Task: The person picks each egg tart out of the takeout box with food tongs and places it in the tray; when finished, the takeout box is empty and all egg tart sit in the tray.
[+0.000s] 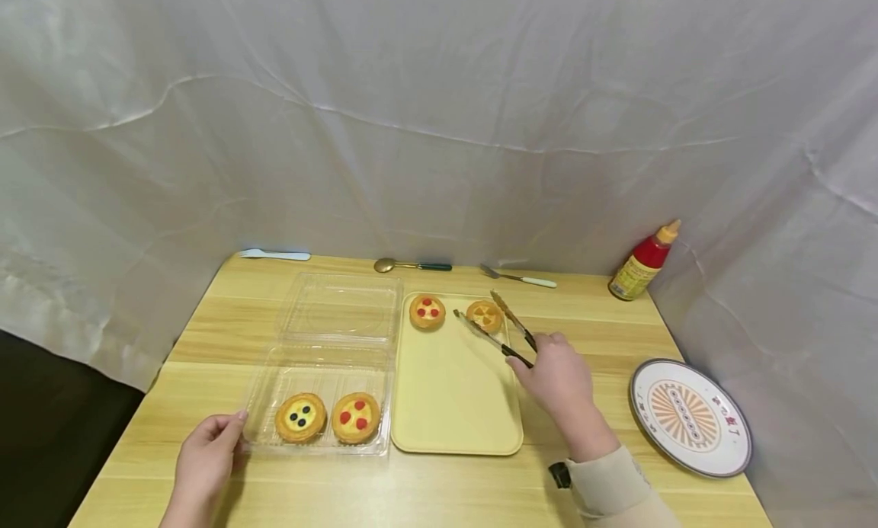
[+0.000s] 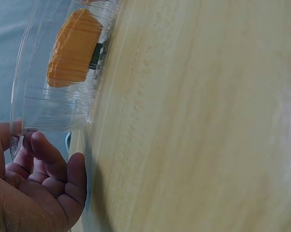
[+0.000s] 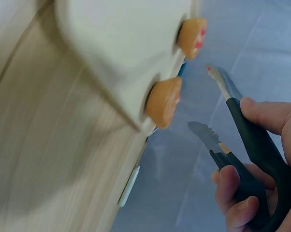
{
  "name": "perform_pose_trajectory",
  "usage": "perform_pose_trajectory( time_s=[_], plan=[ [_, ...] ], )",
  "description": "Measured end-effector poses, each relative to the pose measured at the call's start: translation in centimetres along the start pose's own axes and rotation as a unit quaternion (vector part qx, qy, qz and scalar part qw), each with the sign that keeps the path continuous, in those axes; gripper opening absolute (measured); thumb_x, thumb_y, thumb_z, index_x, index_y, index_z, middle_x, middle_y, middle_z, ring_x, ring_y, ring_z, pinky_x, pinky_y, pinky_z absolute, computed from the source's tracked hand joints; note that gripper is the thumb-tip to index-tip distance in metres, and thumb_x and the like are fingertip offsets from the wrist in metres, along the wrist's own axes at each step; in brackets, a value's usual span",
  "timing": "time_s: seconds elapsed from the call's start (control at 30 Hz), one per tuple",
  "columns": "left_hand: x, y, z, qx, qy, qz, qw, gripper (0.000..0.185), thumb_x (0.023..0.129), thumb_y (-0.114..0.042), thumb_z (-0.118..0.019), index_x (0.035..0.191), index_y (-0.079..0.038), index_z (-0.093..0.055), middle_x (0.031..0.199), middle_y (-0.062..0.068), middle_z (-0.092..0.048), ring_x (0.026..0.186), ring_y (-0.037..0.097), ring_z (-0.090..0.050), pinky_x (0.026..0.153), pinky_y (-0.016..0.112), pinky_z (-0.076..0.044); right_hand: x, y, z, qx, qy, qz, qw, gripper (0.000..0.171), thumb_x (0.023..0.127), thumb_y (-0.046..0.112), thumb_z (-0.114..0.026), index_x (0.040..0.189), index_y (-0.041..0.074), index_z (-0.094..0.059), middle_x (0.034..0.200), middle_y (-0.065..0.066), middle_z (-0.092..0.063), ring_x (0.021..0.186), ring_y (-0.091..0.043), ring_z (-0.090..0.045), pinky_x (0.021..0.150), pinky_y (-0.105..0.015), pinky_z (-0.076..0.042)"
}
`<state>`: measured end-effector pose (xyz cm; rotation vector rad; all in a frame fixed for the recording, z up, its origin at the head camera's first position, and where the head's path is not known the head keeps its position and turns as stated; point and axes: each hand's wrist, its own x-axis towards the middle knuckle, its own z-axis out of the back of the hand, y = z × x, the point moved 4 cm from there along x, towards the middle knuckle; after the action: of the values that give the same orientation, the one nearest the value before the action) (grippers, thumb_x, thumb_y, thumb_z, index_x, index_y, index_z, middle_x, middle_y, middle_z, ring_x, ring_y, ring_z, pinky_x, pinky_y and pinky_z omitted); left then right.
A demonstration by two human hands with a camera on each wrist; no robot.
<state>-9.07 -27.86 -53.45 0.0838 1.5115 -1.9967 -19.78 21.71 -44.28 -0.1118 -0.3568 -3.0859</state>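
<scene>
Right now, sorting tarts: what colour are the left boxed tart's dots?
Dark blue dots, head view.

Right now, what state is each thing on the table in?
Clear container: lid open, two tarts inside, left hand touching its corner.
Tongs: open around a tart, gripped by right hand.
Yellow tray: two tarts at far end.
Sauce bottle: upright, capped.
Plate: bare.

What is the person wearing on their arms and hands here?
Both hands are bare: no gloves or rings that I can see. The right hand comes out of a beige sleeve with a ribbed cuff, with a small black strap or device at the wrist. The left hand shows no sleeve in view.
</scene>
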Motion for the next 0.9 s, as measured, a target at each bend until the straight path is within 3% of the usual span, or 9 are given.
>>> perform_pose_trajectory(
  time_s=[0.23,0.53,0.9],
  plan=[
    [-0.2,-0.2,0.2,0.001,-0.006,-0.002,1.0000,0.038,0.112,-0.032,-0.056,0.111,0.006,-0.061,0.076,0.003,-0.063,0.070,0.016,-0.059,0.063,0.030,-0.052,-1.7,4.1,0.2,0.063,-0.029,0.057,0.996,0.064,0.092,0.043,-0.084,0.128,-0.008,-0.068,0.115,-0.024,-0.068,0.091,-0.040,-0.071,0.075,-0.054,-0.060],
    [0.0,-0.4,0.0,0.007,-0.003,-0.007,0.9999,0.040,0.112,-0.033,-0.056,0.115,0.006,-0.060,0.078,0.001,-0.062,0.073,0.017,-0.059,0.064,0.029,-0.052,-3.0,7.3,1.8,0.098,-0.068,0.133,0.984,0.050,0.084,0.038,-0.092,0.116,0.003,-0.075,0.094,-0.008,-0.066,0.072,-0.020,-0.062,0.061,-0.041,-0.054],
    [-0.3,-0.4,0.1,0.008,-0.013,-0.018,0.9997,0.036,0.111,-0.028,-0.058,0.112,0.008,-0.062,0.076,0.002,-0.062,0.070,0.015,-0.059,0.061,0.028,-0.052,-4.0,10.6,1.8,0.087,-0.025,0.209,0.974,0.051,0.084,0.042,-0.090,0.118,0.007,-0.075,0.095,-0.002,-0.066,0.064,-0.012,-0.055,0.056,-0.034,-0.051]
  ],
)
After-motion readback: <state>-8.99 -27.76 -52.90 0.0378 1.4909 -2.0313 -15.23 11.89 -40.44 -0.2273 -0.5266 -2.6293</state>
